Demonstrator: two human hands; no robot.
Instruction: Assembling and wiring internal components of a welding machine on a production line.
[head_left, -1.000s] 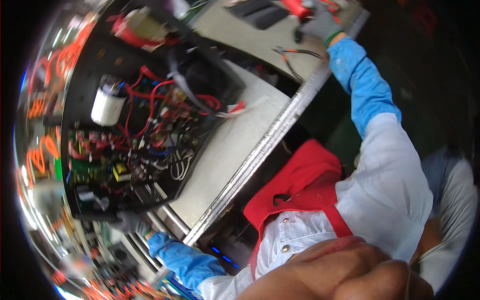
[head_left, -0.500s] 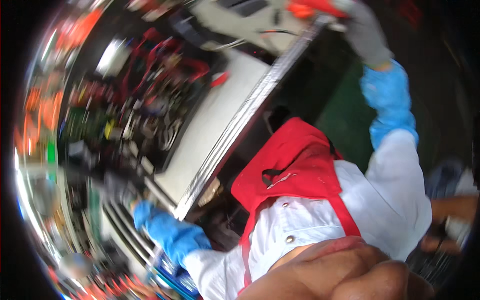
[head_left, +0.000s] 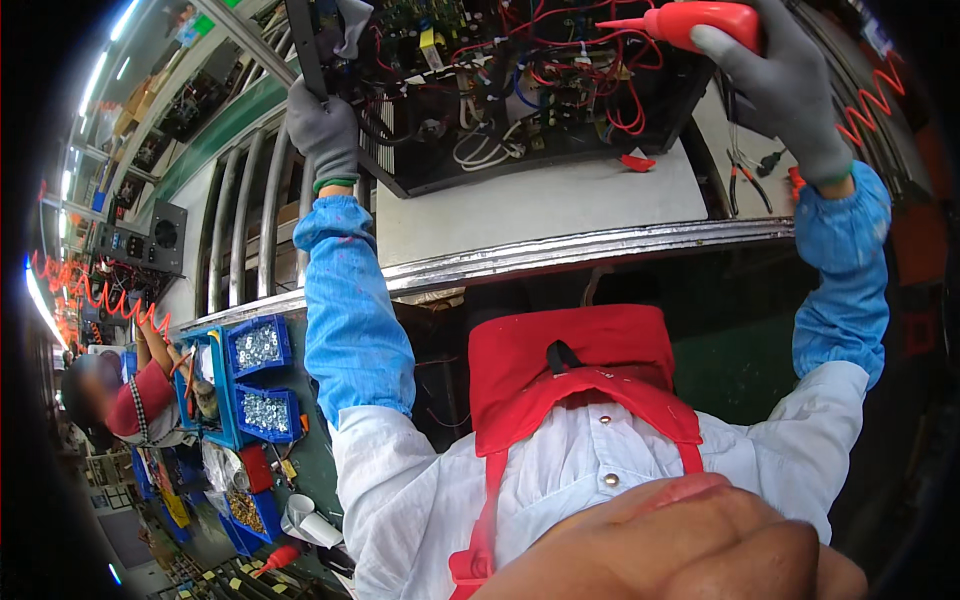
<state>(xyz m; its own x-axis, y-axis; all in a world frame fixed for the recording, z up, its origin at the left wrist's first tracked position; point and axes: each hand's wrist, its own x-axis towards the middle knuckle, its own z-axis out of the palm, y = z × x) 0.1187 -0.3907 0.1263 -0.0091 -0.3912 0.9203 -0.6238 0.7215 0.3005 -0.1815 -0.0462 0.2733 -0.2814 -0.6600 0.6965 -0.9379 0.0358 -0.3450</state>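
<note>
Gleaming metal-edged workbench (head_left: 560, 205) fronting a long factory hall (head_left: 120, 150)

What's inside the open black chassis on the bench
Inside the black chassis show red wires, white wires and a green circuit board. The right hand and red tool cover its right end; the top is cut off.
</note>
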